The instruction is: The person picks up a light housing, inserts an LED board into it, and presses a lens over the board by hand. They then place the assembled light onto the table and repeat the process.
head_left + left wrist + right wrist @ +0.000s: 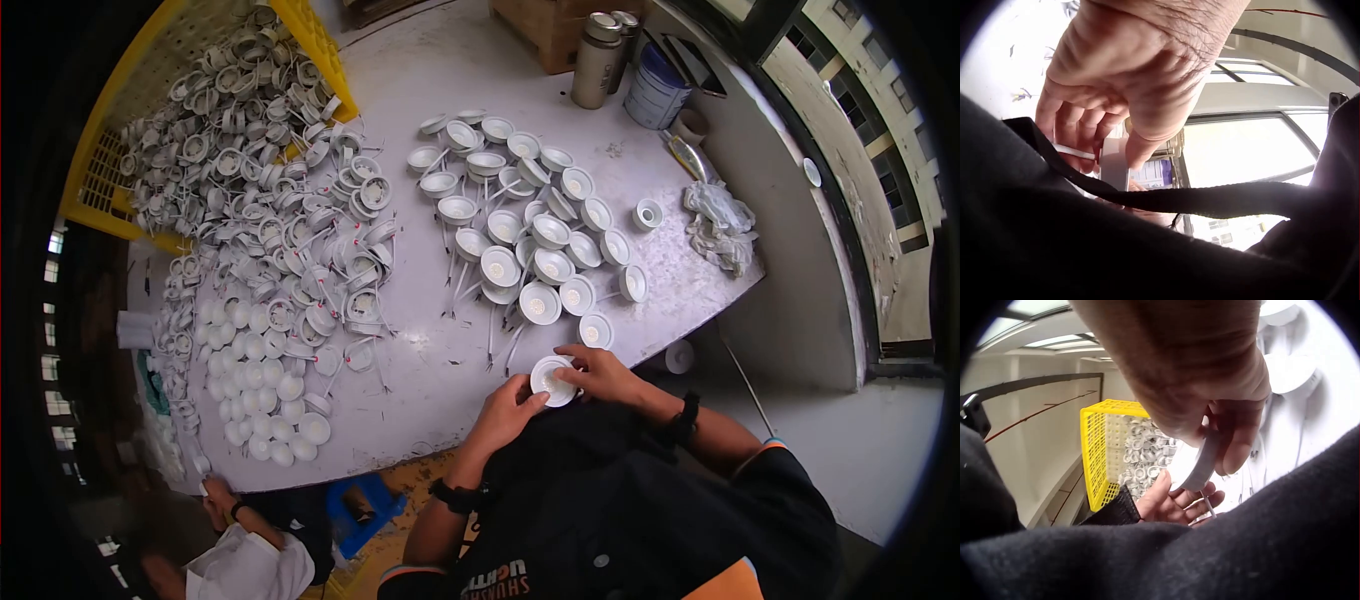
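A white round downlight (548, 372) is held between both hands close to the torso, over the table's front edge, its dished front turned up. My left hand (503, 413) grips its rim from the left, thumb on the near side. From the right, my right hand (608, 378) holds the rim, with the thumb over the dish. In the left wrist view a white cable (1074, 152) runs along the left fingers behind the lamp body (1114, 164). The right wrist view shows the lamp's side (1204, 464) edge-on between the right thumb and fingers. Several similar downlights (540, 302) lie just beyond the hands.
At left, a tipped yellow crate (318, 55) spills a heap of lamp housings (270, 180), with white domed covers (265, 375) in front. Flasks (597, 60), a tub (655, 88) and a crumpled plastic bag (720, 225) stand right. Another person (250, 565) sits lower left by a blue stool (360, 515).
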Tool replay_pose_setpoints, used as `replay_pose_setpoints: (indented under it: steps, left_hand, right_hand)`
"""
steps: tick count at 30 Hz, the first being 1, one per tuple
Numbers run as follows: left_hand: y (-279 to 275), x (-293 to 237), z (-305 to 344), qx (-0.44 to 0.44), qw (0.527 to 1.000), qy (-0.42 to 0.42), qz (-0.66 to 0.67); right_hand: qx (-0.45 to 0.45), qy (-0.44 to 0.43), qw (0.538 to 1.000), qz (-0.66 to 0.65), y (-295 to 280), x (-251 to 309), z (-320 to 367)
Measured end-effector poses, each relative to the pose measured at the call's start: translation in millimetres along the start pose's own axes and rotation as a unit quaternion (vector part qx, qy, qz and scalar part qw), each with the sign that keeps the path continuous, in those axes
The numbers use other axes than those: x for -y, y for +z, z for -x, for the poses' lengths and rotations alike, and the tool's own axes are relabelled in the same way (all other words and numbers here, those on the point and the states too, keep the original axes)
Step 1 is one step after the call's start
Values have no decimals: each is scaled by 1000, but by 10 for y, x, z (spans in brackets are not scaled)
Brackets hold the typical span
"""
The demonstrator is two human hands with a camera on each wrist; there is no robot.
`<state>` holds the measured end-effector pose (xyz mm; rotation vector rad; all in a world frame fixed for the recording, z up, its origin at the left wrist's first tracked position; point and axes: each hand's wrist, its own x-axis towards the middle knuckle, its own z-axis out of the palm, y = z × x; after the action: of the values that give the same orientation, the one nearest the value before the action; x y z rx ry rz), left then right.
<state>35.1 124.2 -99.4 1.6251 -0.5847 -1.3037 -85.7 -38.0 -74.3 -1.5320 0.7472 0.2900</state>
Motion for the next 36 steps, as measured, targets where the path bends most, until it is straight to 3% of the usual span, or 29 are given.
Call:
replay_pose_setpoints:
  steps: [3,11,16,20,22,24,26,27,29,30,32,36]
  left_hand:
    - [-88,138,-131,-22,999,-28,-29]
    - [-24,395,-728,-45,987,-16,-150]
    - [33,51,-526,-154,941,72,-293]
    - [-271,9,-190,-189,941,116,-256]
    - [-623,70,7,-292,954,31,-57]
    - [-1072,279,113,-440,898,6,24]
    - [-1495,446,185,-570,812,31,-120]
    - [-1652,504,188,-577,808,28,-116]
    - [-1935,570,145,-622,706,38,-337]
    - [-2037,591,131,-626,703,34,-335]
    - [-2178,642,123,-488,812,-22,-319]
    - [-2224,468,332,-424,824,-64,-372]
  right_hand:
    - [-50,-71,996,-4,-52,-62,86]
    - [-37,-52,997,-44,-192,-151,49]
    - [-19,-45,999,-8,-128,-104,-28]
    - [0,-70,997,37,-94,49,-13]
    - [-15,-104,990,99,-76,165,9]
    - [-6,-115,986,117,-42,310,-5]
    - [19,-145,973,176,-9,410,-61]
    - [34,-141,973,182,5,448,-101]
    - [58,-146,966,204,41,587,-181]
    - [75,-148,961,221,60,652,-219]
    - [86,-165,949,256,78,730,-285]
    - [92,-186,939,275,95,848,-372]
